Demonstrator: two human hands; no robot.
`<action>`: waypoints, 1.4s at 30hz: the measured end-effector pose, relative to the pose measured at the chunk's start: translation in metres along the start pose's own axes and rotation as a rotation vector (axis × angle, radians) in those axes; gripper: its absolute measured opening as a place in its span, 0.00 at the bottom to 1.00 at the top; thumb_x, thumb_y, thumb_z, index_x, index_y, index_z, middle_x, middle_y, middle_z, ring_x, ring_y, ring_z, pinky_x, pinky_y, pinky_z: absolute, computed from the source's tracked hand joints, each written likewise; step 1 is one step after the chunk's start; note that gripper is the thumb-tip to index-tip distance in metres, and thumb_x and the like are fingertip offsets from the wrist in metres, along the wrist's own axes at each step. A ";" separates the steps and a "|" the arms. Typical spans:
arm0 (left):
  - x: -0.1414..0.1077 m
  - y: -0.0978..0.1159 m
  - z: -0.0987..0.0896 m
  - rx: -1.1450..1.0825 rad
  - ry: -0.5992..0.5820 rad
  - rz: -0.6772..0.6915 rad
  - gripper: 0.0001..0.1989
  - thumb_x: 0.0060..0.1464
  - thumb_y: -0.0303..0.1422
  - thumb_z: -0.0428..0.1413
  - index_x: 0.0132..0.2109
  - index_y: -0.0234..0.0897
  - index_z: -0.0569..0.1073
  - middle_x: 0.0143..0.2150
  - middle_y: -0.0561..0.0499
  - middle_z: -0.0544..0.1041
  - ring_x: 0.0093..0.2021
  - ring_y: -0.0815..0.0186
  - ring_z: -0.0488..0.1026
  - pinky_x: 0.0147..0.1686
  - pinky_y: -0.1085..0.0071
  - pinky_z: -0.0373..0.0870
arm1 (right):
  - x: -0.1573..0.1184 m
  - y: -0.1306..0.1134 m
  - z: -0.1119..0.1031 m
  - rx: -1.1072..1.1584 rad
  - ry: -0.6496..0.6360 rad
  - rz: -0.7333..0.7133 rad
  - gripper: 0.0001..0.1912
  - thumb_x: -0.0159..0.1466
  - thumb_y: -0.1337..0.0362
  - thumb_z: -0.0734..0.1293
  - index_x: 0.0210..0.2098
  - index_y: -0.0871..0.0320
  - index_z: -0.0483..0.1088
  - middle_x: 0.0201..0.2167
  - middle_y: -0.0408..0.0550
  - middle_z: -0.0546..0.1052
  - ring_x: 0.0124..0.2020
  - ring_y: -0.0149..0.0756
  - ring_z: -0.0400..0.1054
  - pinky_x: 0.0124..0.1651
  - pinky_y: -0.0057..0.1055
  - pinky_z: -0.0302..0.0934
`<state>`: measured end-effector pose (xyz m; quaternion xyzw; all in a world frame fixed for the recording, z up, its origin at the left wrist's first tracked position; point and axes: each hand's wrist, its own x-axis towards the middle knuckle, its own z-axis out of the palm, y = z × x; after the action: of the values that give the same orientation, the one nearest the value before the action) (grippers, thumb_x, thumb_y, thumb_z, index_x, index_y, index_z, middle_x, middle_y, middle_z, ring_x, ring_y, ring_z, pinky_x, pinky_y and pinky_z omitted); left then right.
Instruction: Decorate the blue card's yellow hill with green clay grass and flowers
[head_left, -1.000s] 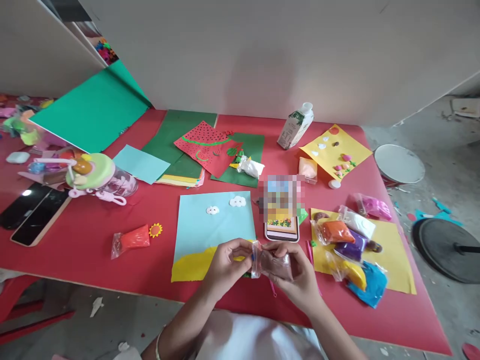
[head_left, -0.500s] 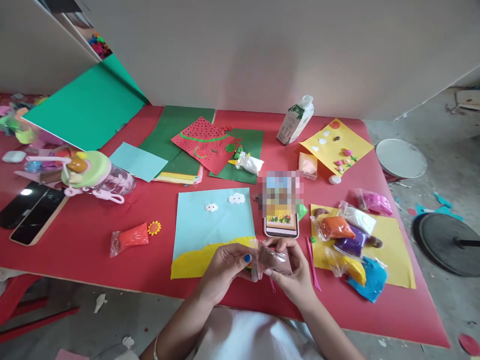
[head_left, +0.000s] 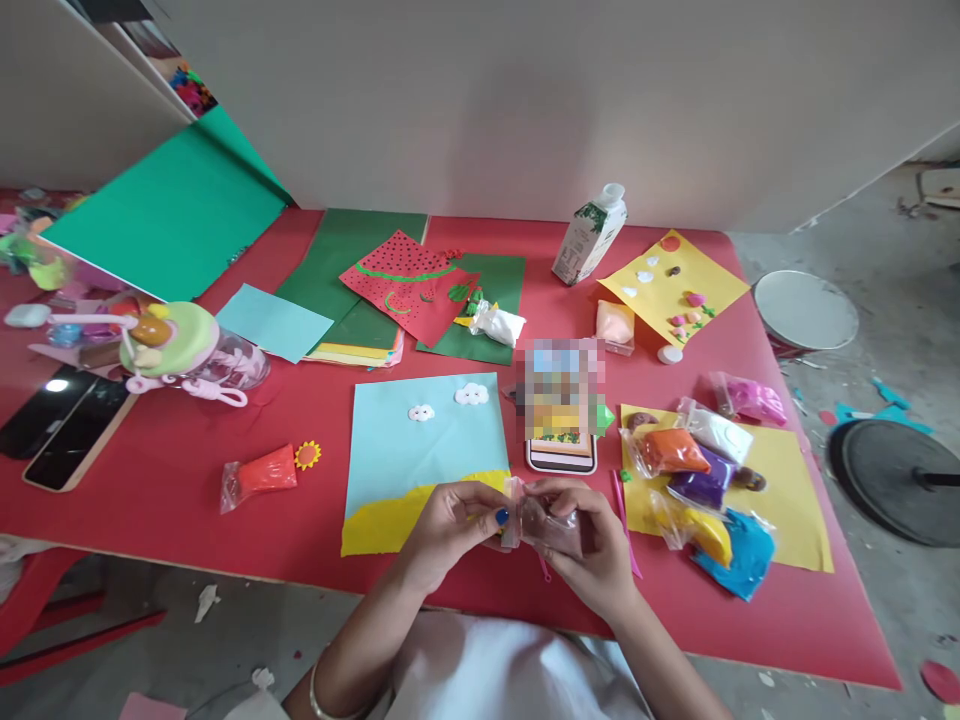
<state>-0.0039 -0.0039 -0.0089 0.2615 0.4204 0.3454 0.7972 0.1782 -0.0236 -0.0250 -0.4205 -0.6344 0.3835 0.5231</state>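
Observation:
A clear bag of brown clay is held between both hands near the table's front edge. My left hand pinches the bag's clear open end. My right hand is wrapped round the filled part. Behind my left hand lies a light blue sheet with two white clouds and a yellow strip along its bottom. A phone with a partly blurred screen rests just beyond the bag. Pink tools lie beside and partly under my right hand.
Several clay bags, one orange, lie on a yellow sheet at right. A red clay bag and a sunflower piece sit at left. Farther back are a carton, a watermelon sheet and a bottle.
The fingers of my right hand have shifted over the brown clay bag, with the thumb now less visible. Both hands still hold it. The view has moved slightly.

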 end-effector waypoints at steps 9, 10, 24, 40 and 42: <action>-0.010 0.019 0.011 0.397 0.100 0.119 0.14 0.50 0.41 0.66 0.30 0.34 0.75 0.28 0.51 0.77 0.29 0.69 0.73 0.31 0.75 0.69 | 0.010 -0.020 -0.007 -0.584 -0.041 -0.230 0.20 0.61 0.65 0.72 0.52 0.55 0.66 0.45 0.54 0.75 0.48 0.43 0.71 0.49 0.41 0.69; -0.012 0.022 0.014 0.447 0.104 0.126 0.13 0.50 0.40 0.66 0.31 0.35 0.75 0.29 0.51 0.78 0.30 0.69 0.74 0.31 0.76 0.69 | 0.010 -0.022 -0.006 -0.571 -0.061 -0.250 0.19 0.62 0.66 0.71 0.52 0.55 0.67 0.43 0.53 0.75 0.46 0.41 0.71 0.46 0.38 0.70; -0.014 0.010 0.011 0.581 0.133 0.165 0.11 0.53 0.39 0.59 0.29 0.37 0.70 0.25 0.53 0.72 0.28 0.69 0.69 0.31 0.73 0.64 | 0.013 -0.035 -0.021 -0.604 -0.324 -0.261 0.07 0.69 0.71 0.62 0.43 0.55 0.70 0.39 0.50 0.73 0.39 0.34 0.70 0.35 0.29 0.69; -0.034 0.022 0.019 1.368 0.208 0.963 0.10 0.59 0.21 0.54 0.42 0.41 0.74 0.34 0.52 0.71 0.36 0.69 0.70 0.37 0.73 0.70 | 0.005 -0.027 -0.018 -0.536 -0.448 -0.087 0.08 0.67 0.66 0.62 0.46 0.57 0.62 0.34 0.47 0.74 0.29 0.34 0.69 0.28 0.28 0.63; -0.039 0.021 0.017 1.400 0.154 0.898 0.11 0.59 0.23 0.55 0.47 0.41 0.75 0.36 0.52 0.71 0.37 0.68 0.70 0.38 0.72 0.71 | 0.001 -0.030 -0.018 -0.540 -0.454 -0.103 0.08 0.65 0.69 0.60 0.45 0.57 0.62 0.33 0.46 0.74 0.29 0.34 0.68 0.28 0.28 0.62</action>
<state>-0.0125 -0.0228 0.0337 0.8149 0.4470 0.3062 0.2057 0.1920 -0.0326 0.0057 -0.4149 -0.8335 0.2588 0.2573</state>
